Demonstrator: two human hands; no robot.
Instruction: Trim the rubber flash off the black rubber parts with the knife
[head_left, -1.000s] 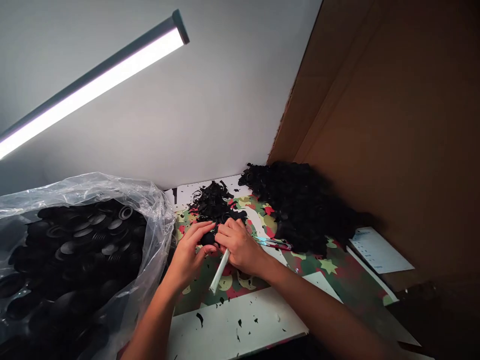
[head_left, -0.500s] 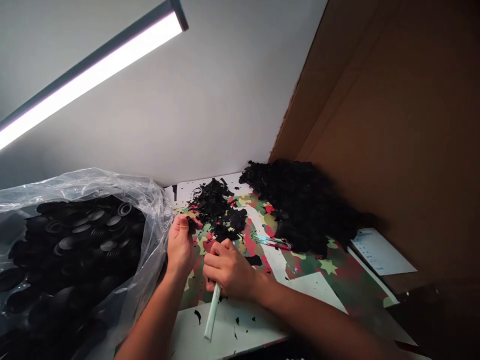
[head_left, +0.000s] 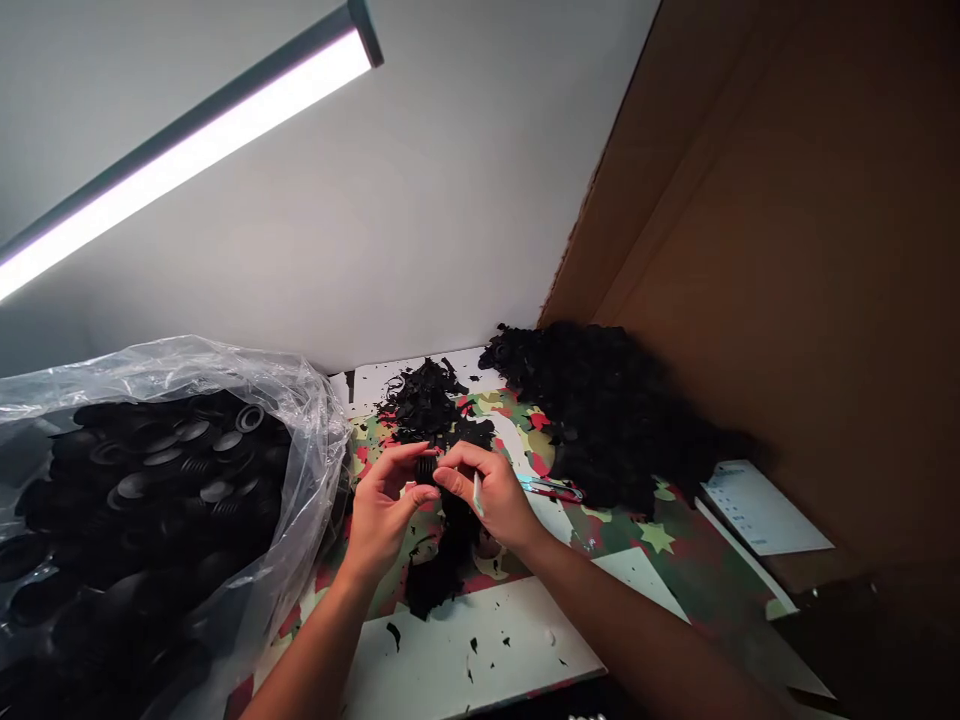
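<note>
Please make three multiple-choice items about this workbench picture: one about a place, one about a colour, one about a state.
1. Where does the clear plastic bag of black parts lie?
A. left of the hands
B. right of the hands
C. behind the cardboard

2. What colour is the pile of scraps beyond the hands?
A. white
B. black
C. red

3. What is the state of the light bar?
A. switched off
B. covered
C. lit

Answers:
1. A, the bag fills the left side, beside the left hand.
2. B, the scraps are black on the patterned mat.
3. C, the bar glows bright white. Below it the right hand and the left hand pinch a small black part.
</note>
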